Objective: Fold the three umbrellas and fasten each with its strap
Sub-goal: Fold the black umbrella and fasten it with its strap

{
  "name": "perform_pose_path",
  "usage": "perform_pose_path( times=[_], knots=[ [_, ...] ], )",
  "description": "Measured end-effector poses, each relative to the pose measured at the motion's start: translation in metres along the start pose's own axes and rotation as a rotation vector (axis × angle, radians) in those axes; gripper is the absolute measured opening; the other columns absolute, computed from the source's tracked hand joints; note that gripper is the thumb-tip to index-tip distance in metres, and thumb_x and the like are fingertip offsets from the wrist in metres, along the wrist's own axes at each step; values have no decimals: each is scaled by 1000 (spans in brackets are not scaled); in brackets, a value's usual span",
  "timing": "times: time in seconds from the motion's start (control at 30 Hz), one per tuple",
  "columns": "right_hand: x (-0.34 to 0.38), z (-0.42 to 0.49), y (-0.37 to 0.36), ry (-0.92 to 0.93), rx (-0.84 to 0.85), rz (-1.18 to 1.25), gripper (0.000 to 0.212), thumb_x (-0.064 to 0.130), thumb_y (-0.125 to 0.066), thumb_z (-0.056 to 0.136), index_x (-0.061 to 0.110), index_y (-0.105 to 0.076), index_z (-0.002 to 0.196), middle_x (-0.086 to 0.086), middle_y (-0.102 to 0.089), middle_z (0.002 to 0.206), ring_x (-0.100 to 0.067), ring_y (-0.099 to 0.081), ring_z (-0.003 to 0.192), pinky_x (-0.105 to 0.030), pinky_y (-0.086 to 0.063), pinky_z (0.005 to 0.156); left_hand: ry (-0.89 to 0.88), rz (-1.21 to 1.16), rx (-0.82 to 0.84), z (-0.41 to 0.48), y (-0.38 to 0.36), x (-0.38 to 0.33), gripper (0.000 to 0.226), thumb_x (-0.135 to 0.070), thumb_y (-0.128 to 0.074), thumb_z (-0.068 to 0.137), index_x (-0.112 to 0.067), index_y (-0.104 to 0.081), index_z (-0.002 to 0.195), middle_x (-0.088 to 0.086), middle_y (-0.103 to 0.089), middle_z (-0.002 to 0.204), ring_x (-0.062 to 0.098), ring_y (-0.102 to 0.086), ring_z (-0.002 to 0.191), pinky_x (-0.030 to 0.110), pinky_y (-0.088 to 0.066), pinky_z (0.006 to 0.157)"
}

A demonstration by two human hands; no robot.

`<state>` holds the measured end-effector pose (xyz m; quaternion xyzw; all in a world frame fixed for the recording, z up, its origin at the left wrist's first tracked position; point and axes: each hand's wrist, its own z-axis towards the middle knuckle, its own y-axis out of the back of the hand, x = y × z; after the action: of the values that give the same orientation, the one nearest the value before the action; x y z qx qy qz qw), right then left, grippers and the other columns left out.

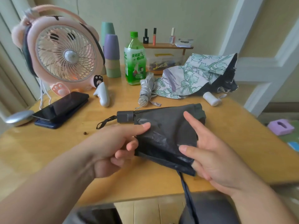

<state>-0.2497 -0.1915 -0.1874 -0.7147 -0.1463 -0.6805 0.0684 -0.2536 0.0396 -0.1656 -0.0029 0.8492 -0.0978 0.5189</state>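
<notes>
Black umbrella (strap loose) between fingers

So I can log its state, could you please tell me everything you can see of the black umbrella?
The black umbrella is collapsed, its creased, shiny fabric flattened into a wedge on the wooden table. A dark grey handle with a wrist loop points left. Its strap hangs unfastened over the table's near edge. The left hand and right hand each pinch the fabric, thumbs on top.

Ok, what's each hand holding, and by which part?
The black umbrella, by its canopy fabric: left hand pinches the handle-side edge, right hand grips the opposite edge.
</notes>
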Motion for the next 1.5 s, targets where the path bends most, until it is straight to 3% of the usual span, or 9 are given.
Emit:
perform_pose_path(
  times=[0.1, 0.23, 0.3, 0.33, 0.4, 0.87, 0.97, 1.3, 1.5],
  knots=[
    [-1, 3, 7, -32, 115, 21, 80, -6, -51, 101, 62, -42, 143, 40, -57, 124, -12, -27, 33, -22, -25, 40, 129, -196, 117, 2, 4, -4, 31, -39, -79, 71, -17, -59, 61, -3, -36, 44, 4, -26, 25, 8, -9, 34],
    [0, 7, 14, -43, 181, 20, 78, -10, -45, 101, 56, -49, 143, 24, -55, 138, -11, -31, 33, -21, -29, 38, 167, -126, 186, 6, 2, -6, 52, -33, -62, 89, -11, -63, 42, -7, -37, 36, 2, -28, 22, 13, -4, 35],
    [1, 7, 17, -47, 241, 44, 73, -12, -44, 100, 47, -54, 141, 10, -71, 76, -9, -29, 30, -20, -27, 37, 154, -81, 154, 8, 3, -5, 53, -28, -61, 92, -12, -62, 42, -7, -38, 37, 1, -27, 24, 14, -3, 37],
    [1, 7, 20, -58, 261, 55, 70, -13, -44, 100, 43, -58, 139, 1, -55, 48, -9, -26, 29, -20, -25, 37, 140, -71, 136, 8, 4, -4, 47, -26, -64, 90, -14, -63, 45, -7, -38, 40, 1, -27, 25, 14, -4, 37],
    [0, 8, 24, -75, 259, 43, 63, -15, -45, 97, 33, -71, 127, -2, -34, 36, -10, -21, 29, -20, -24, 38, 105, -55, 117, 9, 6, -1, 30, -23, -70, 85, -17, -62, 56, -4, -39, 47, 3, -27, 28, 10, -9, 36],
    [-2, -1, 24, -81, 143, -203, 44, -15, -51, 92, 17, -81, 87, -9, -44, 42, -11, -37, 37, -15, -46, 57, -8, 266, 55, 1, 24, 11, 42, -34, -74, 81, -14, -44, 59, 5, -30, 55, 14, -22, 41, 21, -15, 41],
    [0, -4, 22, -119, 100, -241, 39, -13, -52, 92, 14, -80, 83, -11, -45, 45, -10, -36, 37, -15, -38, 44, -7, 351, 4, -1, 22, 9, 46, -42, -71, 84, -16, -46, 57, 6, -32, 54, 16, -23, 43, 23, -16, 44],
    [1, -8, 11, -80, -4, -478, 21, 30, -78, 86, 16, -75, 71, 3, -51, 49, -10, -40, 47, -19, -34, 48, -131, 1040, -347, 15, 19, 2, 35, -50, -79, 80, -19, -69, 70, -7, -63, 62, 13, -53, 57, 26, -38, 55],
    [4, -8, 7, -84, 56, -559, 10, 27, -79, 85, 31, -76, 76, -6, -72, 74, -11, -59, 61, -32, -52, 62, -880, 1336, -265, 28, 19, -14, 38, -58, -52, 95, -32, -66, 117, -14, -58, 120, 11, -54, 112, 30, -44, 96]
  ],
)
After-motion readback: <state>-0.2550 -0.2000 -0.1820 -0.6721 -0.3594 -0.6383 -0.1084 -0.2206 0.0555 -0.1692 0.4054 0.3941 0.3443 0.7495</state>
